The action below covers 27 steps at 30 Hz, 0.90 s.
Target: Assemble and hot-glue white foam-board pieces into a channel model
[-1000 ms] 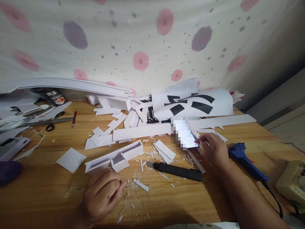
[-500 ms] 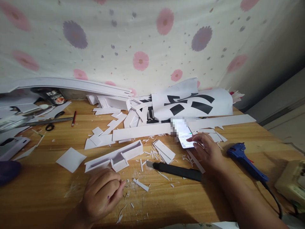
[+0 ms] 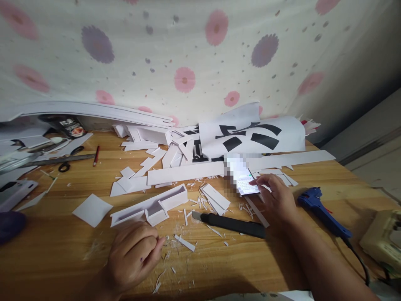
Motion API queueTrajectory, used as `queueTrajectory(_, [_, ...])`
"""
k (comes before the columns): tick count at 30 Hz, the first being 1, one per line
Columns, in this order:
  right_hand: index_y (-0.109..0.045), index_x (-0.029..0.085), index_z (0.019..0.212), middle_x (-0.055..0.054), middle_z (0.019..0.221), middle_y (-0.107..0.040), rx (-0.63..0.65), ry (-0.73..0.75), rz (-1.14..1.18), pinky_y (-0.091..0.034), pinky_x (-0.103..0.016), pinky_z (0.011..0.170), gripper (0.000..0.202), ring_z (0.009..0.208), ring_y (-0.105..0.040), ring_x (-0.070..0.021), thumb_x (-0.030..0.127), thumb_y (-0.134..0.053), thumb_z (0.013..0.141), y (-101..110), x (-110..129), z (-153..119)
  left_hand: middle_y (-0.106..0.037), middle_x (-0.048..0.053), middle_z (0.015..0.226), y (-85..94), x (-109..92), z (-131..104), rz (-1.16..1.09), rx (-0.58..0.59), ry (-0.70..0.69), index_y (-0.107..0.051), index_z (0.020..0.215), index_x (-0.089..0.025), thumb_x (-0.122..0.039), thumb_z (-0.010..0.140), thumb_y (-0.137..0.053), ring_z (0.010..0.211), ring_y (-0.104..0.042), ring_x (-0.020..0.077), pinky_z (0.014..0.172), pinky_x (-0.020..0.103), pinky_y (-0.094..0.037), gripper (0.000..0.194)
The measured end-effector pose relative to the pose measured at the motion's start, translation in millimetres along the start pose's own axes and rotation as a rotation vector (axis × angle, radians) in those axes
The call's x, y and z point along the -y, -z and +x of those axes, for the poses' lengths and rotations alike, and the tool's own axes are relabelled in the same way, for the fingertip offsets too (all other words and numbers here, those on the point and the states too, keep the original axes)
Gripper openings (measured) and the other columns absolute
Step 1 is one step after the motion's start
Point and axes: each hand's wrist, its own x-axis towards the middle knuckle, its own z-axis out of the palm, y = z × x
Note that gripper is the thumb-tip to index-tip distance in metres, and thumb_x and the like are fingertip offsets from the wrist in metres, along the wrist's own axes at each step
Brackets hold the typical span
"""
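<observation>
My left hand [image 3: 134, 253] rests on the table in a loose fist, and nothing shows in its fingers. Just beyond its knuckles lies a white foam-board channel [image 3: 150, 205] with a small box-like piece joined to its side. A lit phone [image 3: 247, 184] lies across a long white strip, an on-screen keyboard showing and part of it blurred out. My right hand [image 3: 275, 194] reaches over the phone's right edge, a finger at the keyboard, the other fingers partly curled, gripping nothing. Between the hands sits a black utility knife [image 3: 233, 225], its blade pointing left.
White offcuts and slivers [image 3: 184, 242] litter the middle. A blue glue gun [image 3: 322, 211] with a cord lies at right. Along the back are white strips [image 3: 188, 172] and a printed sheet [image 3: 250, 138]. Scissors [image 3: 64, 166], a red pen [image 3: 97, 155] and a dark jar [image 3: 70, 126] stand left.
A finger of my right hand has shifted slightly over the phone's keyboard, and the phone sits a little differently. My left hand has stayed in place.
</observation>
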Motion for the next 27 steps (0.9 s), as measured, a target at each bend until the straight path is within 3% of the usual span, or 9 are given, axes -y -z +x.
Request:
queueTrajectory(11, [-0.061, 0.023, 0.091, -0.007, 0.094, -0.068, 0.050, -0.016, -0.116, -0.048, -0.044, 0.077, 0.019, 0.091, -0.059, -0.0278, 0.017, -0.048, 0.079, 0.2, 1.8, 3.3, -0.060, -0.002, 0.059, 0.8, -0.4, -0.7, 0.004, 0.016, 0.000, -0.052, 0.063, -0.019, -0.005, 0.082, -0.056, 0.054, -0.055, 0.0101, 0.058, 0.024, -0.045, 0.024])
queueTrajectory(17, [-0.058, 0.024, 0.088, -0.005, 0.092, -0.070, -0.038, -0.059, -0.114, -0.047, -0.045, 0.079, 0.017, 0.091, -0.059, -0.0277, 0.016, -0.048, 0.078, -0.6, -1.4, 3.1, -0.060, -0.001, 0.059, -0.6, 1.3, -4.4, -0.007, 0.011, 0.009, -0.052, 0.063, -0.018, -0.004, 0.082, -0.057, 0.054, -0.055, 0.0103, 0.056, 0.024, -0.044, 0.024])
queueTrajectory(27, [-0.053, 0.024, 0.095, -0.006, 0.102, -0.068, 0.033, -0.042, -0.047, -0.048, -0.044, 0.080, 0.015, 0.095, -0.058, -0.0263, 0.017, -0.046, 0.083, -1.7, 6.8, 2.3, -0.060, -0.002, 0.059, 1.1, -0.3, 0.9, 0.001, 0.011, -0.005, -0.052, 0.063, -0.019, -0.004, 0.082, -0.056, 0.053, -0.055, 0.0099, 0.058, 0.024, -0.046, 0.024])
